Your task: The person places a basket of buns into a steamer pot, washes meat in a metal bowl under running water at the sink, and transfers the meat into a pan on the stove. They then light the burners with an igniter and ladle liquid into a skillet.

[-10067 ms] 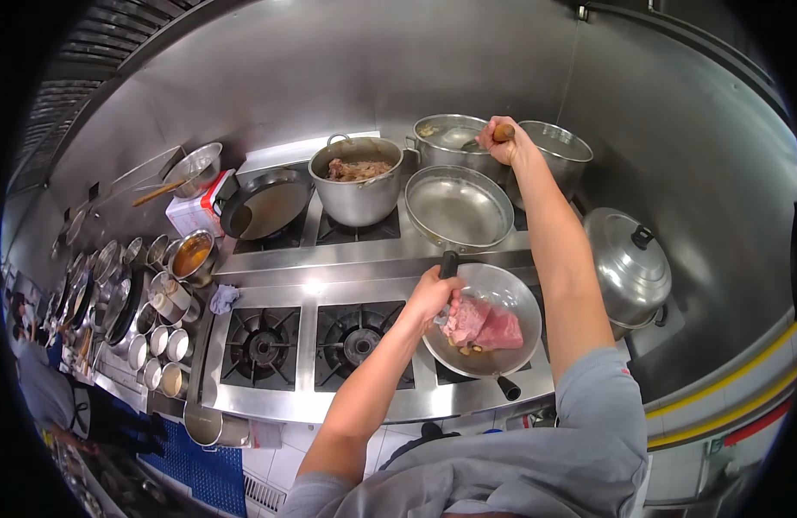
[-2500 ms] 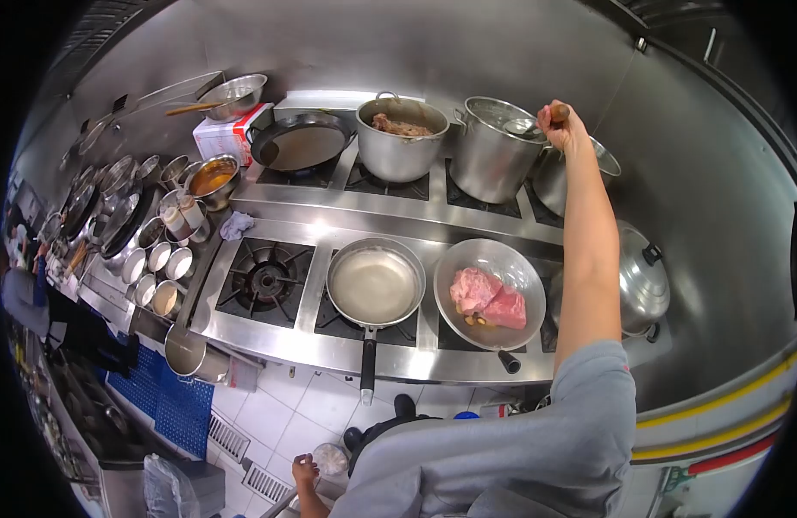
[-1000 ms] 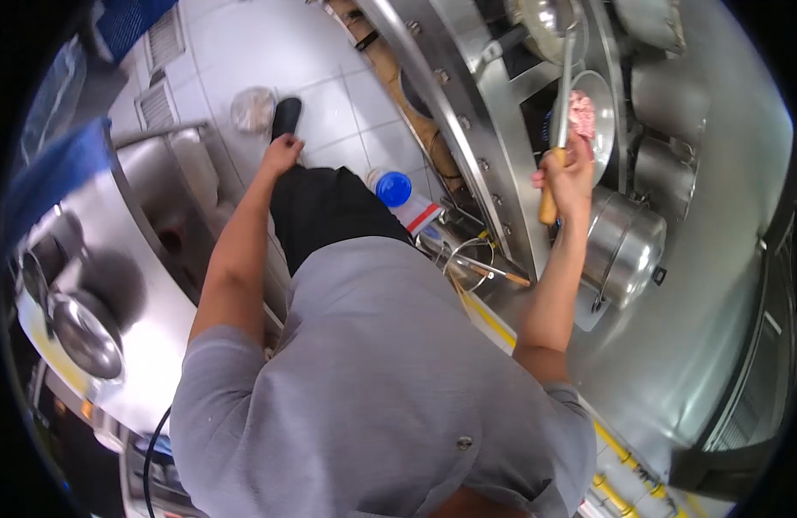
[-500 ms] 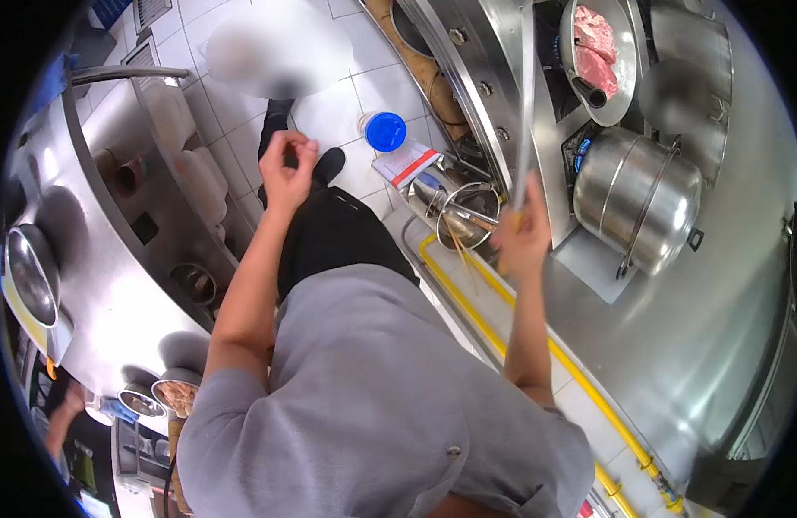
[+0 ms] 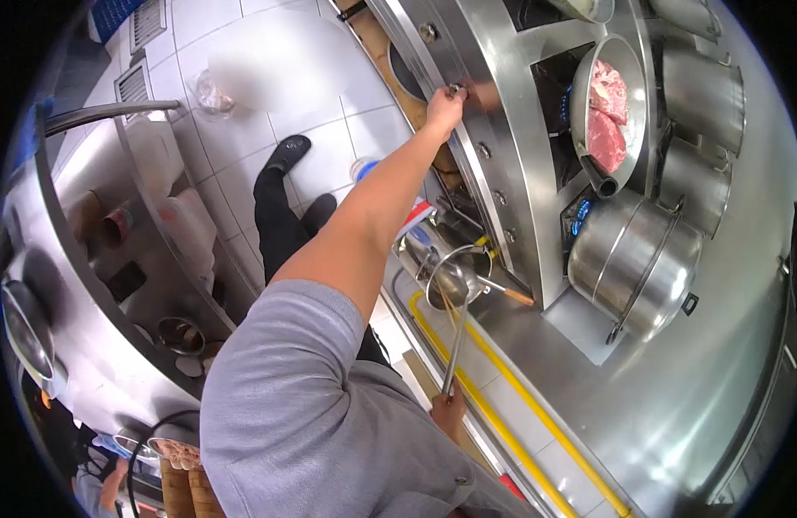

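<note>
My left hand (image 5: pixel 447 110) reaches across to the stove's front panel, its fingers closed around a control knob (image 5: pixel 454 89). Lower down, close to my body, my right hand (image 5: pixel 450 413) grips a long, thin metal tool (image 5: pixel 456 350). The tool's far end overlaps a metal container (image 5: pixel 433 289) holding utensils; its tip is not clear, so I cannot tell its kind. A wooden-handled utensil (image 5: pixel 517 296) and thin sticks rest in that container. Two raw meat pieces (image 5: pixel 607 121) lie in a frying pan (image 5: pixel 633 129) on the stove.
A large lidded pot (image 5: pixel 636 259) stands beside a blue burner flame (image 5: pixel 579 216). More pots (image 5: pixel 696 181) line the back. Yellow pipes (image 5: pixel 536 432) run along the stove's base. Opposite is a steel counter (image 5: pixel 96 345) with bowls. A blue-lidded tub (image 5: pixel 361 167) is partly hidden behind my arm.
My left hand has swung right and forward onto the stove knob. My right hand has come down and back toward my body with the long tool, which now points toward the utensil container.
</note>
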The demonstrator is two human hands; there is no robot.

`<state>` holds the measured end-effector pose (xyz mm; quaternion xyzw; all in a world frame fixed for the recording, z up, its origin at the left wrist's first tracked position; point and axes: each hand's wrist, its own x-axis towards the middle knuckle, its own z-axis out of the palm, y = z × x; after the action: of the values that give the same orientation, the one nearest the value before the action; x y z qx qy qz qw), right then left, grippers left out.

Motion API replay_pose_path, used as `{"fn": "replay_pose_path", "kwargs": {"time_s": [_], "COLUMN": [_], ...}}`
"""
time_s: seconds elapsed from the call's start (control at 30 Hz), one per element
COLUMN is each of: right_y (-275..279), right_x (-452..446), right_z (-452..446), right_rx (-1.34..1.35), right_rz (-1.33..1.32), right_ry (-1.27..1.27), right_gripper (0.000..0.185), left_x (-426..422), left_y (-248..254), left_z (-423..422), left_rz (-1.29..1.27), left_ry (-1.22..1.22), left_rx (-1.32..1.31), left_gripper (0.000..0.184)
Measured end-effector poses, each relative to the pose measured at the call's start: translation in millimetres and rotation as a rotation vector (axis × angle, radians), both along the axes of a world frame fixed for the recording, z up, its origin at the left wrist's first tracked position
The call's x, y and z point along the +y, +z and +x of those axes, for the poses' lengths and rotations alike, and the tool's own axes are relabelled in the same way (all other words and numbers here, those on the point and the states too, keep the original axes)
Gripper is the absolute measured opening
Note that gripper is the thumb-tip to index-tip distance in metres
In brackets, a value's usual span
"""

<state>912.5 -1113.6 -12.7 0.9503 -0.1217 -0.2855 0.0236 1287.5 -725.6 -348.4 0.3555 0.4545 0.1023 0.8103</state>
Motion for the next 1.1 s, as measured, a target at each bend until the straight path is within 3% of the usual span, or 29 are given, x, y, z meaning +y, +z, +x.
{"fn": "replay_pose_path", "kwargs": {"time_s": [0.07,0.13,0.2,0.3,0.5,1.1], "right_y": [-28,-56,-80,-104,-116,-139], "right_x": [-2,-19,-8,-16,8,-9], "right_z": [20,27,42,49,70,96], "right_rx": [0.092,0.083,0.098,0.189,0.274,0.346], "right_rz": [0.067,0.143,0.284,0.216,0.193,0.163], "right_ry": [-0.246,-0.314,-0.444,-0.355,-0.323,-0.302], "right_gripper": [0.057,0.059,0.058,0.057,0.055,0.053], "left_x": [-9,-7,8,14,22,24], "left_y": [-15,-11,20,2,17,13], "left_z": [17,17,2,13,11,16], "left_rz": [0.034,-0.013,-0.266,-0.443,-0.435,-0.477], "left_ry": [0.151,0.218,0.292,0.336,0.328,0.376], "left_rx": [0.027,0.014,-0.117,-0.102,-0.002,0.024], "left_gripper": [0.043,0.034,0.028,0.027,0.015,0.020]}}
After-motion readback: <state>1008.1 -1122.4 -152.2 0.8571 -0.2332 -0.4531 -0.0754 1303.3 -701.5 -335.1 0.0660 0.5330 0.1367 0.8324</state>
